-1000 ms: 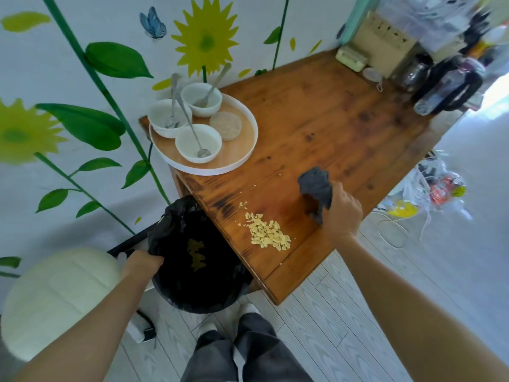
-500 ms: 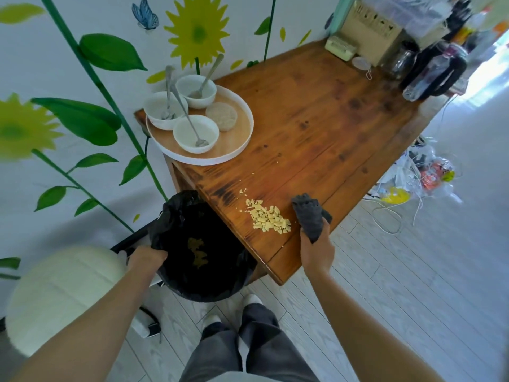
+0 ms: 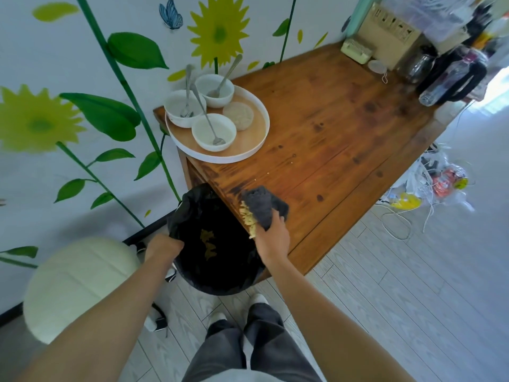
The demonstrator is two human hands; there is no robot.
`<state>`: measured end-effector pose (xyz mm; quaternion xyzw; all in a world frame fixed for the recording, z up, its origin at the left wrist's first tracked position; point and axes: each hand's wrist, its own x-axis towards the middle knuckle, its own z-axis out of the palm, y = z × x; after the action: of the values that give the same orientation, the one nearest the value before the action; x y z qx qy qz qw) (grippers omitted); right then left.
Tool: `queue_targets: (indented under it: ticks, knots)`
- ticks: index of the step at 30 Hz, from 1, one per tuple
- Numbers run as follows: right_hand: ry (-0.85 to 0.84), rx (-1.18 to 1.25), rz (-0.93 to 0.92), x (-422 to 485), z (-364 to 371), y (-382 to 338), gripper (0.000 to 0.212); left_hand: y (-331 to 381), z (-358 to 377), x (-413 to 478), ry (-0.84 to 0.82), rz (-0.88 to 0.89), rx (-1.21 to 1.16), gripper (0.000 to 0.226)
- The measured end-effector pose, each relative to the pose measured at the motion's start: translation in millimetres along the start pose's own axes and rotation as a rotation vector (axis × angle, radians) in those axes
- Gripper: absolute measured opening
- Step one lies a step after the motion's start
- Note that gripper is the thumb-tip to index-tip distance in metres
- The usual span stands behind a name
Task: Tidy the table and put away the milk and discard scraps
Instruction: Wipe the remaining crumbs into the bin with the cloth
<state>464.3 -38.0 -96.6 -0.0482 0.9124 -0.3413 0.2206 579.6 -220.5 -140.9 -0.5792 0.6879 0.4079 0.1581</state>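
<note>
My right hand (image 3: pixel 272 235) grips a dark grey cloth (image 3: pixel 260 206) at the near left edge of the wooden table (image 3: pixel 344 128). Pale yellow scraps (image 3: pixel 248 219) are bunched against the cloth right at the table's edge, above a bin lined with a black bag (image 3: pixel 212 244). Some yellow scraps lie inside the bag. My left hand (image 3: pixel 162 245) holds the bag's near rim, keeping the bin under the edge. No milk container is clearly visible.
A round tray (image 3: pixel 256 150) with three white bowls, spoons and a beige disc sits at the table's left end. A kettle (image 3: pixel 457 75), jar and boxes crowd the far right corner. A pale round stool (image 3: pixel 80 282) stands at left; plastic bags and cables (image 3: pixel 429 186) lie on the floor.
My right hand has swept the cloth leftwards across the table, pushing the scraps from the tabletop to its edge over the bin. My left hand stays on the bag.
</note>
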Motion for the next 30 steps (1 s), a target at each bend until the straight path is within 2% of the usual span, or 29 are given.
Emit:
queue_targets:
  ticks: [2, 6, 11, 14, 17, 22, 25, 30]
  knots:
    - [-0.086, 0.081, 0.001, -8.7, 15.3, -11.6, 0.060, -1.1, -0.1, 1.4, 0.001, 0.001, 0.011, 0.025]
    - [-0.145, 0.427, 0.033, -24.0, 23.2, -29.6, 0.031, 0.2, -1.0, 3.0, 0.002, -0.002, 0.020, 0.018]
    - [-0.227, 0.646, 0.111, -29.8, 20.9, -37.3, 0.012, 1.0, -1.4, 4.9, -0.010, -0.005, 0.009, 0.018]
    - [-0.212, 0.755, 0.151, -23.0, 11.4, -39.3, 0.014, 2.3, -1.3, 5.5, -0.006, -0.004, 0.000, 0.014]
    - [-0.156, 0.845, 0.177, -9.5, -7.3, -41.2, 0.013, 5.3, -2.7, 5.4, -0.010, -0.013, -0.008, 0.020]
    - [-0.073, 0.970, 0.244, 16.6, -48.7, -42.1, 0.005, 4.1, -4.8, 5.2, -0.007, -0.025, -0.012, 0.014]
    - [-0.024, 0.999, 0.200, 34.2, -74.4, -40.8, 0.020, 5.7, -4.9, 5.4, -0.011, -0.035, -0.021, 0.017]
    - [0.092, 0.879, 0.086, 70.3, -105.0, -40.1, 0.027, 9.1, -6.1, 7.9, -0.020, -0.048, -0.024, 0.023]
